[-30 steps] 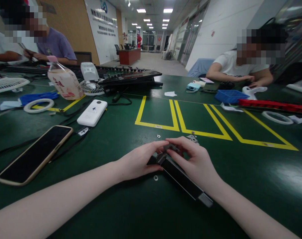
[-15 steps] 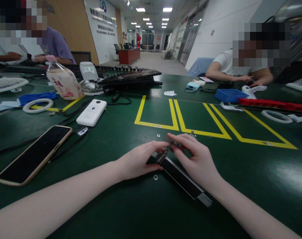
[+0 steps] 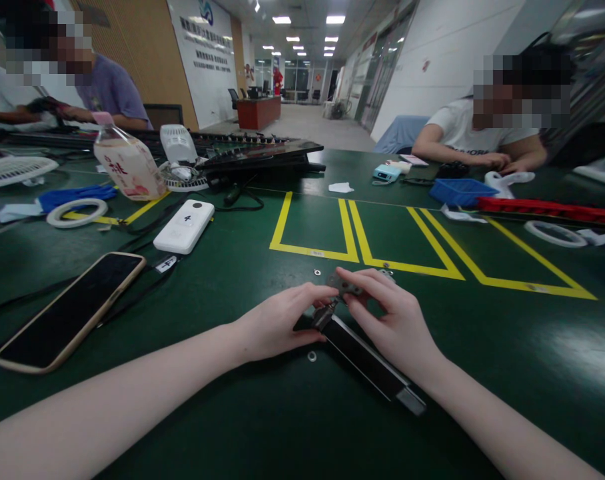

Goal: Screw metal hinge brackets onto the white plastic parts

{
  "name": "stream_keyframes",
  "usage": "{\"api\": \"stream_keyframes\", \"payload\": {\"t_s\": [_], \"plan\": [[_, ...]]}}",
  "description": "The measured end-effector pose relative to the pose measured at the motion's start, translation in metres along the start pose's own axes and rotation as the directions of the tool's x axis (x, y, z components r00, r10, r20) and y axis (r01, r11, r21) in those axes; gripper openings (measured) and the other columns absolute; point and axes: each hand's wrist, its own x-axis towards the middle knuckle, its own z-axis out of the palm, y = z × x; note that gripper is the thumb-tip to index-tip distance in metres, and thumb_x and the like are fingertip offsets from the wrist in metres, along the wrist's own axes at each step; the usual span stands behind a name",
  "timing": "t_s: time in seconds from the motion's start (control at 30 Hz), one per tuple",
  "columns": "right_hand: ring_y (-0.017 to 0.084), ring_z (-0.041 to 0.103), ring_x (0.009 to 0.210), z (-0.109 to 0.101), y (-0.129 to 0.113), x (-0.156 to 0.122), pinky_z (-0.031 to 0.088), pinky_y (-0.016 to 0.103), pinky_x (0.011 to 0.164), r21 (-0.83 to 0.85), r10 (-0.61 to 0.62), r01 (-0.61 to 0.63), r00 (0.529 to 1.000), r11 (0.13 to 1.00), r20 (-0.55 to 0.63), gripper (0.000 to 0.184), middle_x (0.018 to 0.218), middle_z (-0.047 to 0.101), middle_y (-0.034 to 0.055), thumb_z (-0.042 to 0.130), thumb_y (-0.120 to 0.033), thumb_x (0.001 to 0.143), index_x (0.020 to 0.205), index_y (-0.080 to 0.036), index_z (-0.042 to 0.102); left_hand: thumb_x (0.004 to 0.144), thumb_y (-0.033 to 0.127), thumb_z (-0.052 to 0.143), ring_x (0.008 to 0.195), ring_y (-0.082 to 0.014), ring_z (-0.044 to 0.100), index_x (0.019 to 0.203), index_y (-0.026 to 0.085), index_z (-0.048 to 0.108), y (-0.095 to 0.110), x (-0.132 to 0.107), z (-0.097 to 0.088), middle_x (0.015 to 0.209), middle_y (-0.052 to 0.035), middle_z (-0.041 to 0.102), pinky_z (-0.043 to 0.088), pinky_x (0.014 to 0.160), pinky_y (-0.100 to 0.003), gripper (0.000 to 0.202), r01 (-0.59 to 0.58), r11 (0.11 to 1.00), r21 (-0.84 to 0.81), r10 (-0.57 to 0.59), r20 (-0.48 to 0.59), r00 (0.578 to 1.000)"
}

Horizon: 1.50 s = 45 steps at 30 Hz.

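Note:
A long black bar with silvery edges [image 3: 365, 357] lies slantwise on the green table, its grey end pointing toward me at the right. My left hand [image 3: 275, 320] is closed around the bar's far metal end, thumb below and fingers above. My right hand [image 3: 395, 313] pinches a small grey metal plate with holes [image 3: 350, 287] just above that end. The contact between plate and bar is partly hidden by fingers. One small washer [image 3: 312, 357] rests left of the bar, and another washer [image 3: 317, 273] lies beyond my left fingers.
On the left are a phone [image 3: 72, 310], a white power bank [image 3: 184, 227], a bottle [image 3: 127, 160] and a tape roll [image 3: 76, 213]. Yellow tape outlines [image 3: 312, 253] mark the table ahead. A blue tray [image 3: 462, 191] stands at the right, before a seated person [image 3: 475, 133].
The metal plate has tilted slightly in my right fingers, so its holes show more. Both hands stay almost in place. The people at the back have shifted a little.

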Motion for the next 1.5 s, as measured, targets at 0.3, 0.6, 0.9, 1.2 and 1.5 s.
{"api": "stream_keyframes", "payload": {"t_s": [0.3,0.6,0.9,1.2,1.5], "plan": [[0.019,0.059,0.097,0.003,-0.001,-0.004,0.055,0.033,0.078,0.055,-0.061,0.059,0.997,0.997,0.036,0.037,0.109,0.061,0.0065,0.05,-0.017,0.092,0.128,-0.021,0.057,0.085,0.018,0.067,0.107,-0.0217,0.061,0.134,0.024,0.038,0.0,0.0,0.0,0.122,-0.0078,0.057,0.055,0.09,-0.039,0.057,-0.02,0.999,0.033,0.02,0.007,1.0],[0.02,0.06,0.094,0.0,-0.002,-0.002,0.054,0.033,0.076,-0.021,-0.108,0.107,0.992,0.994,-0.061,0.036,0.106,0.061,0.0066,0.05,-0.016,0.092,0.126,-0.023,0.06,0.086,0.018,0.065,0.103,-0.0205,0.061,0.133,0.024,0.038,-0.001,0.0,0.001,0.119,-0.0071,0.056,0.055,0.089,-0.038,0.055,-0.044,0.998,0.04,0.044,-0.004,0.999],[0.018,0.06,0.096,0.001,-0.003,-0.005,0.056,0.03,0.077,-0.085,-0.219,0.216,0.975,0.973,-0.031,0.039,0.109,0.06,0.007,0.047,-0.013,0.094,0.131,-0.023,0.056,0.086,0.016,0.065,0.102,-0.0191,0.059,0.133,0.025,0.035,-0.002,0.0,0.001,0.118,-0.0059,0.054,0.055,0.088,-0.035,0.056,-0.045,0.998,0.037,0.045,0.011,0.999],[0.017,0.059,0.098,0.001,0.002,-0.006,0.057,0.029,0.078,-0.075,-0.271,0.27,0.962,0.96,-0.012,0.041,0.111,0.059,0.006,0.051,-0.01,0.093,0.131,-0.023,0.055,0.086,0.015,0.064,0.107,-0.0198,0.058,0.133,0.025,0.036,0.0,0.0,0.0,0.123,-0.0065,0.053,0.055,0.088,-0.034,0.056,-0.074,0.996,0.051,0.073,0.014,0.997],[0.016,0.059,0.097,0.004,0.006,-0.006,0.055,0.026,0.079,-0.054,-0.299,0.298,0.954,0.953,-0.01,0.038,0.109,0.06,0.0068,0.05,-0.01,0.094,0.13,-0.02,0.056,0.085,0.021,0.067,0.112,-0.0218,0.059,0.127,0.022,0.044,0.0,0.0,0.003,0.122,-0.0079,0.059,0.052,0.095,-0.037,0.048,-0.082,0.992,0.098,0.081,0.013,0.997]]}}
